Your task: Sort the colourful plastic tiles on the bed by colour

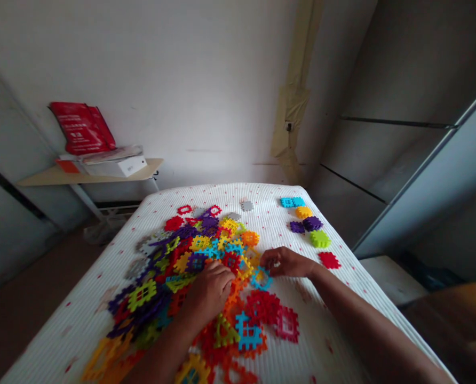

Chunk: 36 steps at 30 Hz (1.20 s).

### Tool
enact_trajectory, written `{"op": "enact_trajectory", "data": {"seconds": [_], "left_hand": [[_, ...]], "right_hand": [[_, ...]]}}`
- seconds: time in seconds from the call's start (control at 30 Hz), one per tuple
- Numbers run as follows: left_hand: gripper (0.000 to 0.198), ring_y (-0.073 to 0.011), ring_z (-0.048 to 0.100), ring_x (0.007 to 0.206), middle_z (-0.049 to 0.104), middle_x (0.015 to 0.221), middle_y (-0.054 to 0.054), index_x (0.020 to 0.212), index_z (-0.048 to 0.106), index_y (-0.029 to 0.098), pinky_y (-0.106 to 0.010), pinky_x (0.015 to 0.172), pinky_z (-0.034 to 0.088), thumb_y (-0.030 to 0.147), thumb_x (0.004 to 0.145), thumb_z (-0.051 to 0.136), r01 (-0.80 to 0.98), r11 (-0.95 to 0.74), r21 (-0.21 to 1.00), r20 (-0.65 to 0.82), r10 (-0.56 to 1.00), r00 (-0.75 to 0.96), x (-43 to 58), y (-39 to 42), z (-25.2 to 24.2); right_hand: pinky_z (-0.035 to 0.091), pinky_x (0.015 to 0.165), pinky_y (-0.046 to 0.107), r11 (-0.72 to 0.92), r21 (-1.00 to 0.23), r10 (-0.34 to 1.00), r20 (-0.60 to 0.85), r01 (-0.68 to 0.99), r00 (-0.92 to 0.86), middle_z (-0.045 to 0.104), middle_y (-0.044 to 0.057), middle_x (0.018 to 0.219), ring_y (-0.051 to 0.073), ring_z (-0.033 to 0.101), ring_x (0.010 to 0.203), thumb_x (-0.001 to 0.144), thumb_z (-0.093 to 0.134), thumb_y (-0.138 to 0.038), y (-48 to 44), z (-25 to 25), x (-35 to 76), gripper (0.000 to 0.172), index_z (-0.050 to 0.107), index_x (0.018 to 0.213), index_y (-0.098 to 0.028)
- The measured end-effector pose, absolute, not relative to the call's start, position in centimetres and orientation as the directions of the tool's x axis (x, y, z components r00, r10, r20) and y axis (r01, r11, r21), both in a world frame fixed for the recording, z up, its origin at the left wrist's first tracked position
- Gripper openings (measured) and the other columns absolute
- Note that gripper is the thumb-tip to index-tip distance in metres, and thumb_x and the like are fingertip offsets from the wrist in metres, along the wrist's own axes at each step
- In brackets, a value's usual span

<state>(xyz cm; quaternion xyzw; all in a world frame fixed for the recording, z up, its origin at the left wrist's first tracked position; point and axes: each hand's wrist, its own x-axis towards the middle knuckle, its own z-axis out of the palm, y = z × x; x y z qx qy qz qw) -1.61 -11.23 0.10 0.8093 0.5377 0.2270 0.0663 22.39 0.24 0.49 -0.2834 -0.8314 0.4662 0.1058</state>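
Obstacles and free room. A heap of interlocking tiles (pixel 190 266) fills the centre and lower left of the frame. A small row of sorted tiles (pixel 310 226) sits at centre right. Bare tabletop (pixel 270 213) lies between them, with further open cloth at the lower right and along the far edge.

dim, soft, warped at edges

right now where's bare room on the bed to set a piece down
Bare sheet lies along the far edge, between the grey piece and the blue piece. The near right edge, beside the right hand and below the red piece, is bare too. The pile under the left hand is crowded.
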Motion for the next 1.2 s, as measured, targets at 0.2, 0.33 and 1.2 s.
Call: {"op": "enact_trajectory", "data": {"seconds": [0.2, 0.33, 1.2], "left_hand": [[0.022, -0.0168, 0.052, 0.079, 0.06, 0.074, -0.002, 0.071, 0.061, 0.02, -0.03, 0.074, 0.041, 0.01, 0.08, 0.043, 0.856, -0.414, 0.31, 0.265, 0.902, 0.34, -1.5, -11.4, 0.2], [0.02, -0.0167, 0.051, 0.078, 0.059, 0.074, -0.002, 0.07, 0.06, 0.02, -0.03, 0.073, 0.04, 0.012, 0.08, 0.044, 0.848, -0.43, 0.308, 0.271, 0.895, 0.355, -1.5, -11.4, 0.4], [0.027, -0.0228, 0.052, 0.108, 0.061, 0.116, -0.004, 0.1, 0.06, 0.024, -0.044, 0.102, 0.031, 0.022, 0.073, 0.057, 0.866, -0.401, 0.3, 0.254, 0.908, 0.332, -1.7, -11.9, 0.2]], "right_hand": [[0.045, 0.059, 0.023, 0.291, -0.875, 0.698, -0.083, 0.387, -0.712, 0.062, -0.001, 0.069, 0.012, 0.056, 0.062, 0.067, 0.054, -0.017, 1.6, -0.9, 23.0, 0.01, 0.061, 0.074, -0.016], [0.046, 0.059, 0.024, 0.315, -0.834, 0.76, -0.064, 0.453, -0.646, 0.062, -0.001, 0.07, 0.012, 0.056, 0.062, 0.072, 0.054, -0.022, 2.0, -2.0, 23.1, 0.017, 0.063, 0.086, -0.016], [0.044, 0.087, 0.034, 0.78, -0.593, 0.437, 0.287, 0.201, -0.852, 0.067, 0.008, 0.095, 0.019, 0.06, 0.094, 0.079, 0.062, -0.03, -0.3, 0.4, 20.3, 0.014, 0.068, 0.081, -0.018]]}}
